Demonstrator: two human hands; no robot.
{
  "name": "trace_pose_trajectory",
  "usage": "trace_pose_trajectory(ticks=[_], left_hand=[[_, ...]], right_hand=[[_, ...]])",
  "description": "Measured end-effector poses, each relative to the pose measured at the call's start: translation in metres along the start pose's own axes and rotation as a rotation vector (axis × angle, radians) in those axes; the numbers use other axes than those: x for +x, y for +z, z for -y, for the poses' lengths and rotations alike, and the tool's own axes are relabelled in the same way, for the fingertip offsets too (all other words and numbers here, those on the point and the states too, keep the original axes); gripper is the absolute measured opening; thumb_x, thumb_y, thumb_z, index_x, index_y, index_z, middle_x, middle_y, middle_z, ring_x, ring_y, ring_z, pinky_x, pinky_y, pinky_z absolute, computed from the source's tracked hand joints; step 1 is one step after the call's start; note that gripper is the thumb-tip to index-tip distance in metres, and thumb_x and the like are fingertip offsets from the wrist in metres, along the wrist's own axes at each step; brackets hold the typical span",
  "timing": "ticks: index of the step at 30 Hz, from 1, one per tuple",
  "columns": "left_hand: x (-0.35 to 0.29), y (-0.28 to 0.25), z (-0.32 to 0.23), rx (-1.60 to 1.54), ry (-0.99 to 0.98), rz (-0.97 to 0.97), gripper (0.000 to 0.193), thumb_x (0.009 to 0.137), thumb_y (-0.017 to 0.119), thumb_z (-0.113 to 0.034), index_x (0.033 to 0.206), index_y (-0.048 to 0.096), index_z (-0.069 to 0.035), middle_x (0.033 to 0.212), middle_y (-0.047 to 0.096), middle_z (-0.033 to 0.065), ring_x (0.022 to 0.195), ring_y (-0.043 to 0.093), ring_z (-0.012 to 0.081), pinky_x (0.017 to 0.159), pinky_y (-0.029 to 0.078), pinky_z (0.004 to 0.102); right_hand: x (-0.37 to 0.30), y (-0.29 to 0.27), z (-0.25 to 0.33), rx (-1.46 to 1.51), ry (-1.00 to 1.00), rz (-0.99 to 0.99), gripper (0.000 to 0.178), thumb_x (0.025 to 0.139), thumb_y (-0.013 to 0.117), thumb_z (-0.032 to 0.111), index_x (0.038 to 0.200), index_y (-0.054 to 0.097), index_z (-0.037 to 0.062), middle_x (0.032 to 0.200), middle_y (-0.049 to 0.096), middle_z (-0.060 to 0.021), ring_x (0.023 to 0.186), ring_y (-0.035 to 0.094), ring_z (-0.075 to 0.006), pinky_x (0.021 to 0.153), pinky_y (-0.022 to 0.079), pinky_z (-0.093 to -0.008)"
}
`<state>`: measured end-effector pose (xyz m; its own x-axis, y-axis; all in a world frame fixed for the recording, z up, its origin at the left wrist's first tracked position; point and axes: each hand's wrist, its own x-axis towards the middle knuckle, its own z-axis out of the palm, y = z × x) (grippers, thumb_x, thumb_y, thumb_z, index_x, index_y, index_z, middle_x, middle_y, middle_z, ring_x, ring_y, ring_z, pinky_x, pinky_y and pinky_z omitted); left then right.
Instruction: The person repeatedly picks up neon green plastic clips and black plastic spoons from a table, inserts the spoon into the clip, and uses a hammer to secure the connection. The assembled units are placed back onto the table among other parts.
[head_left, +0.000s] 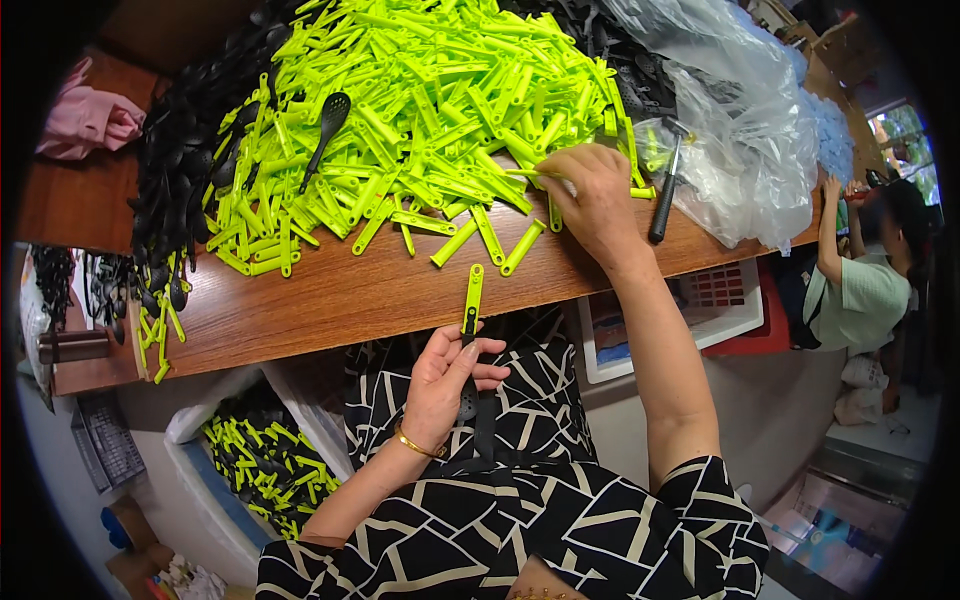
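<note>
In front of my body, my left hand (435,385) holds a black kitchen spoon (467,404), its head down by the palm. A lime-green handle piece (473,292) sits on the upper end of the spoon's stem and points toward the table. My right hand (597,197) is over the table at the near right side of a big heap of lime-green handle pieces (430,90). Between its thumb and fingers pokes a thin lime-green handle piece (522,172), partly hidden by the fingers. A loose black slotted spoon (333,118) lies on top of the heap.
A hammer (667,190) lies right of my right hand, beside clear plastic bags (745,150). Black utensil heads (165,190) pile up at the left. Below the table (290,318) are a bag-lined bin (190,425) and a white crate (735,285). Another person (860,255) works at the far right.
</note>
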<state>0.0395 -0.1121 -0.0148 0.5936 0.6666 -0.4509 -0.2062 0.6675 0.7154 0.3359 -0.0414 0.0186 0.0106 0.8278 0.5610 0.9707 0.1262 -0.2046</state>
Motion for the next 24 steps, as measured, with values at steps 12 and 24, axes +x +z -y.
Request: trace_pose_trajectory(ticks=[12, 24], left_hand=[[-0.003, 0.006, -0.003, 0.185, 0.069, 0.094, 0.039, 0.110, 0.050, -0.011, 0.146, 0.042, -0.002, 0.126, 0.067, 0.0176, 0.100, 0.074, 0.0220, 0.084, 0.060, 0.0294], [-0.002, 0.004, 0.002, 0.343, 0.085, 0.001, 0.021, 0.108, 0.058, -0.014, 0.122, 0.056, 0.001, 0.099, 0.073, 0.0101, 0.083, 0.071, 0.0117, 0.072, 0.057, 0.0232]], right_hand=[[-0.024, -0.060, 0.071, 0.453, -0.262, 0.531, 0.017, 0.085, 0.078, 0.019, 0.101, 0.079, 0.0165, 0.089, 0.071, 0.0008, 0.093, 0.063, -0.0202, 0.095, 0.041, -0.0372], [-0.035, -0.057, 0.082, 0.408, -0.178, 0.621, 0.016, 0.085, 0.078, 0.020, 0.100, 0.081, 0.0164, 0.084, 0.069, -0.0008, 0.091, 0.064, -0.0202, 0.089, 0.042, -0.0361]])
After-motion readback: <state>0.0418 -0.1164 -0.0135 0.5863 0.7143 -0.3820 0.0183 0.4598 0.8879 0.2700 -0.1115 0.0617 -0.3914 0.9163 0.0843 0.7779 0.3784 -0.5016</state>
